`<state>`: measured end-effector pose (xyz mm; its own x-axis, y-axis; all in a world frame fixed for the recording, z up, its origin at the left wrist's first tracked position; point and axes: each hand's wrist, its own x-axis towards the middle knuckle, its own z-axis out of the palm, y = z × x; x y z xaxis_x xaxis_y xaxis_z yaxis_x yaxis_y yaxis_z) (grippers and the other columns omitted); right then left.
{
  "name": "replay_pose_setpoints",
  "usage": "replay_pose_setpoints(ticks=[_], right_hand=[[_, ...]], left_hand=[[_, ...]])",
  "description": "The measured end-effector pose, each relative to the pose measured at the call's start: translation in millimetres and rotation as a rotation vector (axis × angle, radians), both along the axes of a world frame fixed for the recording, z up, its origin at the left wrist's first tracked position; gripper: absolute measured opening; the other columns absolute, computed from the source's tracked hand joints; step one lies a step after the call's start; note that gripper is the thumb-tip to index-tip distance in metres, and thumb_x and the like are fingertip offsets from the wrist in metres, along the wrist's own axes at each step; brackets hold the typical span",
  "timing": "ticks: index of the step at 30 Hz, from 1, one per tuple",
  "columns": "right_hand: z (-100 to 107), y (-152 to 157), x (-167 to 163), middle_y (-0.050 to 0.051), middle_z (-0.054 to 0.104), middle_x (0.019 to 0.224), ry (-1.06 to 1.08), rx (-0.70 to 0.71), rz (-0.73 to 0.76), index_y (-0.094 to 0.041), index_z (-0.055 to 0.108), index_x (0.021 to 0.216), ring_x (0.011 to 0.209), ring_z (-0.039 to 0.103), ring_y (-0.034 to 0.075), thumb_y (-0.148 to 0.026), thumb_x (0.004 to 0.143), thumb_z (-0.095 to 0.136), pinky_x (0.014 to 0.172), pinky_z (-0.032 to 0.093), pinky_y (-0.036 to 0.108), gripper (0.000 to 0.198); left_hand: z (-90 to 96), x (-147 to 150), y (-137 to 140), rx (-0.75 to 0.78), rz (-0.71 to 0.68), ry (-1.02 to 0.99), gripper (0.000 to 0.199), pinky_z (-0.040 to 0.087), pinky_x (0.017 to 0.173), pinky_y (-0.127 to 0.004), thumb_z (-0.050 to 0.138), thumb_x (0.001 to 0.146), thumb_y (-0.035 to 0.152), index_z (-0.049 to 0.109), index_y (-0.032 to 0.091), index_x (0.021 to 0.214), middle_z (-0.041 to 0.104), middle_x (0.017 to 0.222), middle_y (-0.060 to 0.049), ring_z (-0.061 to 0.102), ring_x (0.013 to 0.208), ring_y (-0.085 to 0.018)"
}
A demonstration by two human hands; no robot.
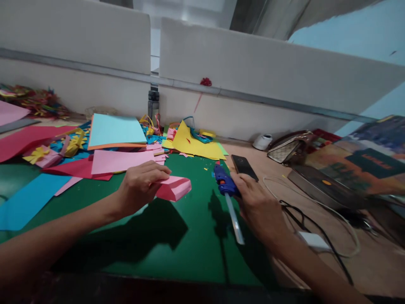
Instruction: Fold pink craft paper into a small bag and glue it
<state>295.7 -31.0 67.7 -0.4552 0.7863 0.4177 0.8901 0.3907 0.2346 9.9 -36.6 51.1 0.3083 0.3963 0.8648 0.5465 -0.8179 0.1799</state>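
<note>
My left hand pinches a folded pink paper piece by its left end, held above the green mat. The paper has a box-like shape with creased sides. In my right hand is a blue glue gun, its fingers closed round the handle. A clear glue stick sticks out of the gun's back end toward me. The gun's nozzle points away, toward the yellow paper. Part of the handle is hidden behind my right hand.
Coloured paper sheets, a light blue sheet among them, lie at the back left. A black phone rests beyond my right hand. Cables, a white adapter and bags are on the right.
</note>
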Motion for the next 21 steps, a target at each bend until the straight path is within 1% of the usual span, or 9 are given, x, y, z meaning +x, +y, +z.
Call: replay_pose_setpoints(ticks=[3, 5, 7, 9, 11, 13, 16, 18, 21], right_hand=[[-17.7, 16.0, -9.2, 0.016, 0.06, 0.107, -0.227, 0.001, -0.075, -0.011, 0.043, 0.125, 0.094, 0.056, 0.028, 0.0, 0.078, 0.031, 0.075, 0.045, 0.04, 0.05], [-28.2, 22.6, -13.9, 0.016, 0.062, 0.101, -0.276, -0.027, -0.075, -0.011, 0.045, 0.125, 0.088, 0.058, 0.028, 0.001, 0.079, 0.03, 0.074, 0.044, 0.042, 0.05], [-34.3, 26.0, -15.7, 0.015, 0.063, 0.101, -0.271, -0.049, -0.055, -0.012, 0.046, 0.124, 0.088, 0.059, 0.028, 0.003, 0.078, 0.033, 0.076, 0.043, 0.044, 0.05], [-33.3, 25.1, -15.4, 0.014, 0.063, 0.103, -0.251, -0.075, -0.027, -0.014, 0.05, 0.119, 0.091, 0.059, 0.027, 0.002, 0.076, 0.04, 0.079, 0.043, 0.045, 0.047], [-24.9, 18.7, -15.9, 0.011, 0.063, 0.106, -0.231, -0.117, 0.02, -0.016, 0.054, 0.113, 0.096, 0.058, 0.026, -0.006, 0.076, 0.05, 0.083, 0.044, 0.044, 0.038], [-11.8, 7.0, -20.0, 0.007, 0.062, 0.111, -0.172, -0.165, 0.129, -0.019, 0.053, 0.112, 0.102, 0.056, 0.021, -0.021, 0.081, 0.055, 0.087, 0.044, 0.038, 0.032], [4.7, -12.6, -33.1, 0.01, 0.059, 0.115, 0.234, -0.208, 0.474, -0.017, 0.046, 0.119, 0.11, 0.052, 0.02, -0.029, 0.083, 0.053, 0.091, 0.044, 0.037, 0.039], [8.7, -21.1, -42.8, 0.011, 0.058, 0.115, 0.377, -0.215, 0.633, -0.017, 0.046, 0.119, 0.11, 0.052, 0.019, -0.027, 0.084, 0.052, 0.09, 0.046, 0.037, 0.037], [5.9, -23.8, -52.4, 0.011, 0.058, 0.114, 0.476, -0.223, 0.752, -0.017, 0.049, 0.115, 0.11, 0.052, 0.018, -0.02, 0.083, 0.053, 0.09, 0.047, 0.037, 0.032]], left_hand=[[1.9, 1.9, -3.4, -0.129, -0.103, -0.093, 0.016, 0.054, 0.063, -0.024, 0.052, 0.085, 0.024, 0.063, 0.014, 0.081, 0.069, 0.077, -0.009, 0.066, 0.071, -0.015], [1.0, 4.0, -5.8, -0.197, -0.191, -0.145, 0.016, 0.054, 0.062, -0.024, 0.053, 0.085, 0.026, 0.064, 0.014, 0.082, 0.069, 0.078, -0.008, 0.066, 0.071, -0.014], [-0.7, 6.5, -7.8, -0.235, -0.271, -0.192, 0.013, 0.054, 0.062, -0.024, 0.056, 0.083, 0.024, 0.064, 0.014, 0.083, 0.069, 0.078, -0.008, 0.065, 0.072, -0.015], [-2.0, 8.8, -9.3, -0.23, -0.309, -0.194, 0.012, 0.053, 0.063, -0.025, 0.056, 0.083, 0.023, 0.064, 0.014, 0.084, 0.068, 0.078, -0.009, 0.065, 0.073, -0.014], [-2.5, 10.6, -10.9, -0.21, -0.323, -0.172, 0.014, 0.053, 0.063, -0.025, 0.055, 0.084, 0.023, 0.064, 0.013, 0.085, 0.068, 0.078, -0.01, 0.064, 0.073, -0.014], [-2.7, 11.8, -12.7, -0.202, -0.327, -0.162, 0.015, 0.052, 0.063, -0.025, 0.055, 0.084, 0.024, 0.064, 0.012, 0.085, 0.067, 0.08, -0.011, 0.063, 0.073, -0.014], [-2.8, 13.5, -15.9, -0.196, -0.34, -0.168, 0.015, 0.051, 0.063, -0.026, 0.054, 0.084, 0.024, 0.064, 0.013, 0.086, 0.066, 0.082, -0.011, 0.062, 0.074, -0.014], [-2.7, 14.7, -18.0, -0.19, -0.351, -0.172, 0.014, 0.051, 0.064, -0.027, 0.054, 0.084, 0.024, 0.063, 0.013, 0.086, 0.066, 0.083, -0.011, 0.062, 0.074, -0.014], [-2.1, 16.1, -20.3, -0.168, -0.346, -0.15, 0.013, 0.05, 0.064, -0.028, 0.053, 0.085, 0.022, 0.062, 0.013, 0.086, 0.065, 0.084, -0.012, 0.061, 0.075, -0.015]])
